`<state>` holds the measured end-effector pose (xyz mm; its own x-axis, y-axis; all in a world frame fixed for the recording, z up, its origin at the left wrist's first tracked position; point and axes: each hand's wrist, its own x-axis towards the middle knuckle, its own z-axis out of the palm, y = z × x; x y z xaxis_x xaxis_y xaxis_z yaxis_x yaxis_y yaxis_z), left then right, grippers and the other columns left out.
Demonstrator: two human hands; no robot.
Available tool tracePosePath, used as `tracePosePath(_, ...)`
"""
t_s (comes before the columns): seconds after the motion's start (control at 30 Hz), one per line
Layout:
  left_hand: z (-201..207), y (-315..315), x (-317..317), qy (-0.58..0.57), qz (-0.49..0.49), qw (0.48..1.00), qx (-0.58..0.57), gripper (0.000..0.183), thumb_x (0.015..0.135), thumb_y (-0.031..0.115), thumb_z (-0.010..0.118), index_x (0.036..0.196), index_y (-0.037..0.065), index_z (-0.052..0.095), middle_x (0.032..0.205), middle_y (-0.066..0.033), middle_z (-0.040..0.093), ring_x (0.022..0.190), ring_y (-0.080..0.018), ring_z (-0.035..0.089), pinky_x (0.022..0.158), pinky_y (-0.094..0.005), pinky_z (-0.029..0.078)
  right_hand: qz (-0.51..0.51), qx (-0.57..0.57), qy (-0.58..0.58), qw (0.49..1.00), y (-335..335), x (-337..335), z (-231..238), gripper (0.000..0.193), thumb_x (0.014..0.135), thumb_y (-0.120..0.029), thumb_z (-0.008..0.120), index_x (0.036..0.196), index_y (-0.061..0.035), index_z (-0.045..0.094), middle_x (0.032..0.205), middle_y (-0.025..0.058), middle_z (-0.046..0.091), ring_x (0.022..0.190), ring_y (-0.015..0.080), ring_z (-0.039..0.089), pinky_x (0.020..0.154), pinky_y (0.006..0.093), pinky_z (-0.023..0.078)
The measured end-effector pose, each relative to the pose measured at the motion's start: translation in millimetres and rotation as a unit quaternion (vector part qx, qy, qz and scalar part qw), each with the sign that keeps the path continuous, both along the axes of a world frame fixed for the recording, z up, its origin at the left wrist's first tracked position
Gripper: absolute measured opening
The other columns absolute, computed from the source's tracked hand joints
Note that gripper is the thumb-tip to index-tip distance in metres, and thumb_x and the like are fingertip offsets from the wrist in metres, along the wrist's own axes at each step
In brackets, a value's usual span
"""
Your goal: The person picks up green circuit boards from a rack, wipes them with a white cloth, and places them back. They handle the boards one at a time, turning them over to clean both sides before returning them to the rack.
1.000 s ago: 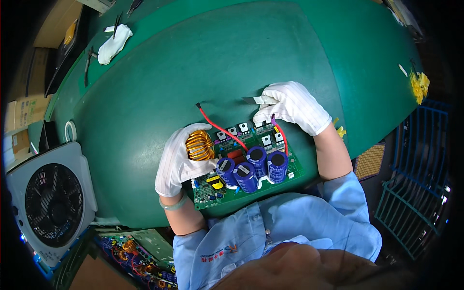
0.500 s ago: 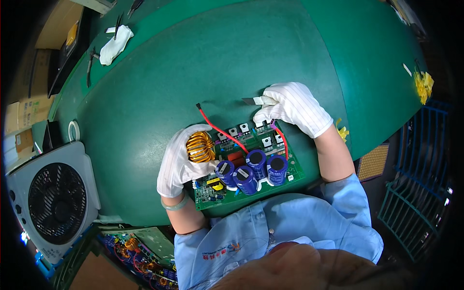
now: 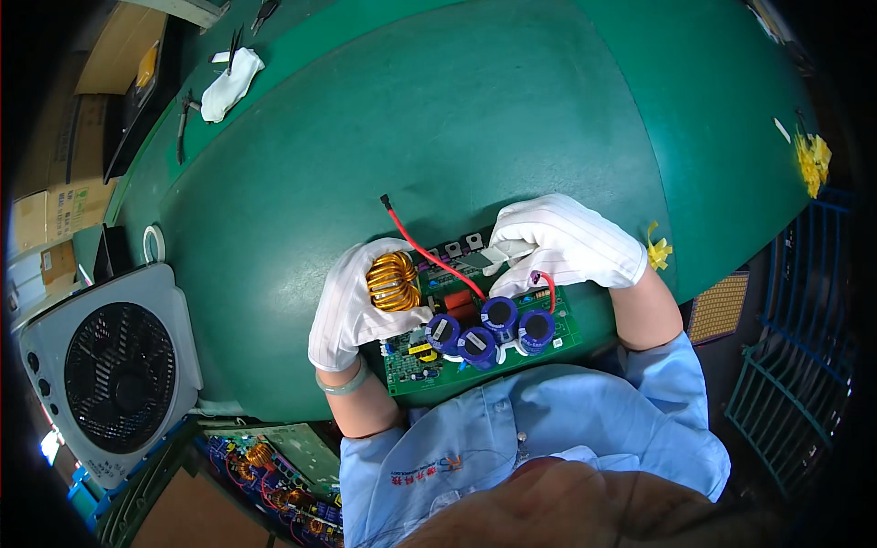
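Note:
A green circuit board (image 3: 562, 331) lies in front of my body, tilted slightly. My left hand (image 3: 343, 306), in a white striped glove, grips its left end around a copper-wound toroid coil (image 3: 395, 281). My right hand (image 3: 562, 242), gloved too, pinches a flat grey blade (image 3: 477, 260) with a white wrapped end. Its tip rests over or just above the row of transistors (image 3: 454, 249) along the far edge; contact cannot be made out. Several blue capacitors (image 3: 498, 314) stand on the near side. One red wire (image 3: 416, 245) sticks up past the far edge; a shorter one (image 3: 551, 288) curves beside my right fingers.
Left of me stands a grey box fan (image 3: 119, 379). Pliers (image 3: 183, 128), a white cloth (image 3: 231, 85) and tweezers (image 3: 235, 46) lie at the far left of the green table (image 3: 438, 110). More boards (image 3: 274, 484) sit at lower left. Yellow scraps (image 3: 658, 251) lie right of my hand.
My right hand has come nearer and lower over the board, bringing the blade from beyond the far edge onto the transistor row. My left hand keeps its hold; the whole view has shifted a little.

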<state>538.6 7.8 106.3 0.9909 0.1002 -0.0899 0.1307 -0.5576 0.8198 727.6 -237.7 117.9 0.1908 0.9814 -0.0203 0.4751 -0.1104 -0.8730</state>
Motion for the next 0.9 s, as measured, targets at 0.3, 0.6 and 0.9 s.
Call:
tracePosePath(0.3, -2, 1, 2, 0.041, 0.022, 0.998, -0.047, 0.075, 0.051, 0.029, 0.094, 0.115, 0.005, 0.063, 0.098, -0.0107, 0.069, 0.089, -0.0304, 0.066, 0.081, -0.0397, 0.053, -0.036, -0.049, -0.024, 0.998, 3, -4, 1, 0.043, 0.081, -0.042, 0.073, 0.085, -0.0010, 0.061, 0.081, 0.0183, 0.060, 0.078, 0.0399, 0.059, 0.067, 0.0465, 0.045)
tracePosePath(0.6, -7, 5, 1, 0.052, 0.011, 0.995, -0.084, 0.071, 0.059, 0.031, 0.091, 0.118, 0.004, 0.062, 0.104, -0.0122, 0.068, 0.094, -0.0283, 0.067, 0.087, -0.0383, 0.053, -0.089, -0.041, 0.000, 0.995, 4, -5, -3, 0.058, 0.077, -0.051, 0.079, 0.070, 0.0010, 0.054, 0.064, 0.0209, 0.049, 0.060, 0.0403, 0.048, 0.056, 0.0466, 0.036)
tracePosePath(0.9, -10, 8, 1, 0.037, 0.013, 0.988, -0.146, 0.065, 0.065, 0.029, 0.085, 0.118, 0.000, 0.061, 0.101, -0.0090, 0.068, 0.090, -0.0201, 0.066, 0.083, -0.0337, 0.053, -0.106, -0.035, 0.077, 0.991, 5, -6, -5, 0.053, 0.077, -0.041, 0.082, 0.067, -0.0008, 0.048, 0.063, 0.0108, 0.048, 0.055, 0.0254, 0.046, 0.054, 0.0395, 0.036)
